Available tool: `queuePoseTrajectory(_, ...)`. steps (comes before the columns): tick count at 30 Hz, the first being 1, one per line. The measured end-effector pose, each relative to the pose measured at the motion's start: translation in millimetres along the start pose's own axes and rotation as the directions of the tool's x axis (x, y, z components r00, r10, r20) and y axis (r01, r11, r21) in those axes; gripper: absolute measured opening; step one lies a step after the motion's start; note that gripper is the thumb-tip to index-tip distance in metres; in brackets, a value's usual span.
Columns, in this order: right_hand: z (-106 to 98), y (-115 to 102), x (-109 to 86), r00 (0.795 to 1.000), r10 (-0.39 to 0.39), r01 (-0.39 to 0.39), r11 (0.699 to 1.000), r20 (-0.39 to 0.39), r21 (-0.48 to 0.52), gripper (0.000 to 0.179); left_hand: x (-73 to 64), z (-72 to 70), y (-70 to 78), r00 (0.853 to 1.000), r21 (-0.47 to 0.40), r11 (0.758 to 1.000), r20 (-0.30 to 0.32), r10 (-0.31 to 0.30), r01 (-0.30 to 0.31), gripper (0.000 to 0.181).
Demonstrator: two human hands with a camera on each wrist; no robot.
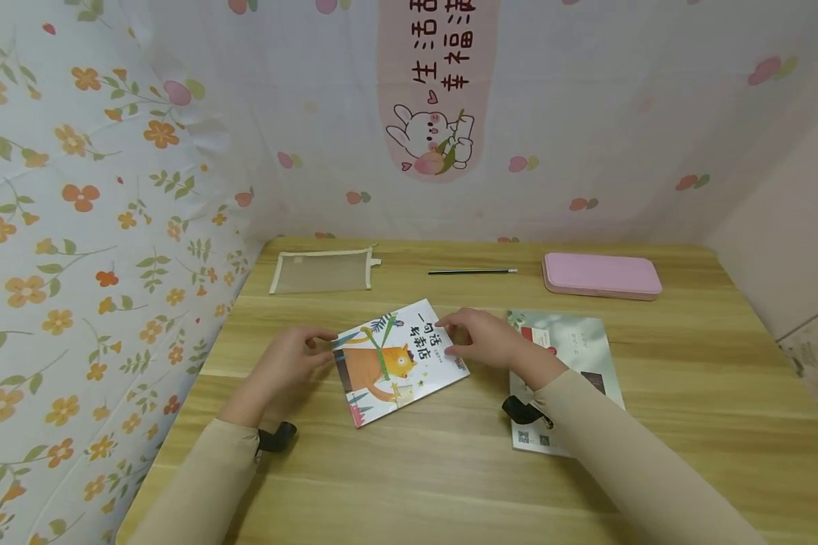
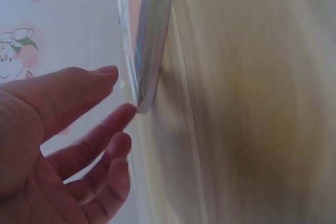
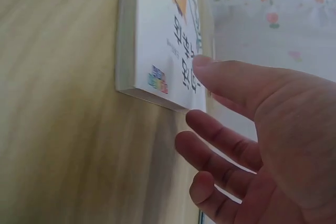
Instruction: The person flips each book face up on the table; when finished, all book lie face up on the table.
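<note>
A picture book (image 1: 398,362) with an orange animal on its white cover lies at a slant in front of me, cover up. At its left corner is my left hand (image 1: 288,365); the left wrist view shows the index fingertip right at the book's corner (image 2: 140,98) and the thumb held apart. My right hand (image 1: 484,338) is at the opposite short edge. In the right wrist view its thumb (image 3: 220,74) overlaps the cover (image 3: 157,45), while the relaxed fingers (image 3: 210,153) lie just off the edge, spread from the thumb.
Partly under my right forearm lies a pale green book (image 1: 566,341). Along the back of the wooden table (image 1: 395,484) are a mesh zip pouch (image 1: 323,272), a dark pencil (image 1: 473,272) and a pink case (image 1: 603,274). Patterned curtains (image 1: 300,113) hang behind and at left.
</note>
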State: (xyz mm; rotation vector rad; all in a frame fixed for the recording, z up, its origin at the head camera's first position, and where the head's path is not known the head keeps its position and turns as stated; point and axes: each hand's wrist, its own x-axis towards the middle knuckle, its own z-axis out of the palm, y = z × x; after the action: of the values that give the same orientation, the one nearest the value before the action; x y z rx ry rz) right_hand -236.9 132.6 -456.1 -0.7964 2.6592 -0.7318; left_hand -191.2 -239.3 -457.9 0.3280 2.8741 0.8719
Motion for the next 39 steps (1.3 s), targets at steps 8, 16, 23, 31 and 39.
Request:
queuePoseTrajectory(8,12,0,-30.9,1.0,0.023,-0.023,1.0,-0.004,-0.011,0.053,26.4,0.9,-8.0,0.998,-0.008,0.999,0.039,0.053,-0.053,0.028)
queuePoseTrajectory(16,22,-2,-47.1,0.999,0.03,-0.031,0.997,-0.017,-0.072,0.052,37.4,0.8,-10.6,0.997,-0.006,0.998,0.06,0.056,-0.056,0.024)
queuePoseTrajectory(23,22,-4,-48.1,0.999,0.042,-0.045,0.995,-0.034,-0.094,0.044,38.3,1.6,-12.0,0.996,-0.028,0.998,0.076,0.056,-0.054,0.02)
queuePoseTrajectory(31,20,-4,-45.1,0.999,0.027,-0.032,0.995,-0.046,-0.096,0.038,33.7,0.4,-14.3,0.993,-0.051,0.996,0.091,0.073,-0.069,0.024)
queuePoseTrajectory(39,16,0,-39.8,0.997,0.062,-0.065,0.995,-0.039,-0.07,0.036,27.8,0.1,-15.4,0.993,-0.048,0.995,0.082,0.091,-0.087,0.027)
